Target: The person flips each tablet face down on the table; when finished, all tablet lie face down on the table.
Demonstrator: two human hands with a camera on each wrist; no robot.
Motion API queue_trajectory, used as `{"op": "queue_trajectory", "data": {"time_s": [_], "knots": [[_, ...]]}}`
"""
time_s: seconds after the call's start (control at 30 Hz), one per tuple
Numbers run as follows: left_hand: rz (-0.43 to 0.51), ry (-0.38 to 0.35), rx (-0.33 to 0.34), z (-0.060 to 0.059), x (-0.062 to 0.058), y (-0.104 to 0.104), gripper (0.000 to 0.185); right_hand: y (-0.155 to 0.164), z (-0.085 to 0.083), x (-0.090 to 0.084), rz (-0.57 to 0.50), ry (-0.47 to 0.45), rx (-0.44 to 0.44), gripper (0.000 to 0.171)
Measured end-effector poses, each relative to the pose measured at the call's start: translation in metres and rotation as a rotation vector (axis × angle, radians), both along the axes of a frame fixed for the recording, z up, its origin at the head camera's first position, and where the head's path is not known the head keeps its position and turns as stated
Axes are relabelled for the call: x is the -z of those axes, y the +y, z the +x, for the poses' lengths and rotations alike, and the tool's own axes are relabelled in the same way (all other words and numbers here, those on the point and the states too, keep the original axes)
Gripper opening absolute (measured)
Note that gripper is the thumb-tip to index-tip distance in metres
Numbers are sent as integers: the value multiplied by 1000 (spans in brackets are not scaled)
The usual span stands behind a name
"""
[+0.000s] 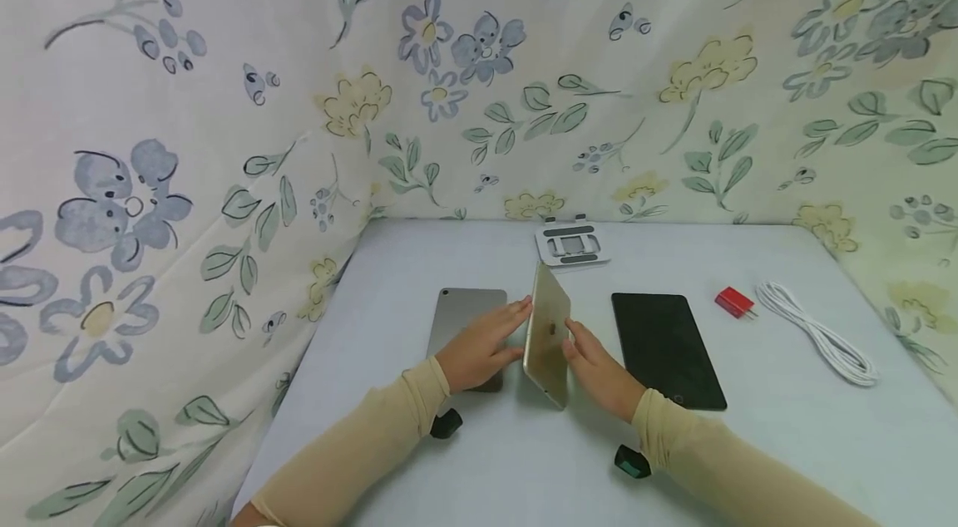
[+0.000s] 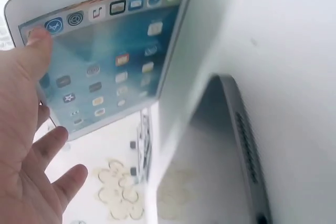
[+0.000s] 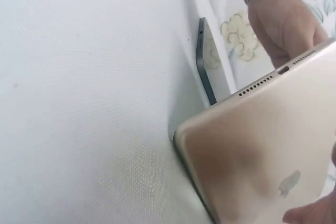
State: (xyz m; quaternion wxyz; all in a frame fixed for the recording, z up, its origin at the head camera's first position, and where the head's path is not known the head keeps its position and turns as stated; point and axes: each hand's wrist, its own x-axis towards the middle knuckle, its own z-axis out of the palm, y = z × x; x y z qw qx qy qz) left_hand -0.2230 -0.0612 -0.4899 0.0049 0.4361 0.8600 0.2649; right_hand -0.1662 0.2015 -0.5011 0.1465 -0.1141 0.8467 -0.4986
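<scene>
Flanking the gold tablet (image 1: pixel 547 334): grey tablet (image 1: pixel 462 319), black tablet (image 1: pixel 666 348).

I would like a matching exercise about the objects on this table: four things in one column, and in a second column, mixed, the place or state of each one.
Things:
1. gold tablet
2. grey tablet
3. black tablet
4. coiled white cable

Places or states:
A. lying flat, partly under the left hand
B. at the far right, beside the small red plug
C. standing on its edge between both hands
D. lying flat, just right of the right hand

Pairs: 1-C, 2-A, 3-D, 4-B
</scene>
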Motion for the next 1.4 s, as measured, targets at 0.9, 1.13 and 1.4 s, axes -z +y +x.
{"op": "queue_trajectory", "data": {"time_s": [0.9,1.13,1.4], "knots": [[-104,-277,-208,10,34,14,60,15,0,9,140,135,124,54],[-218,-320,-166,13,24,20,66,11,5,10,188,186,159,54],[-380,-248,-171,15,21,30,65,16,1,6,189,144,143,58]]}}
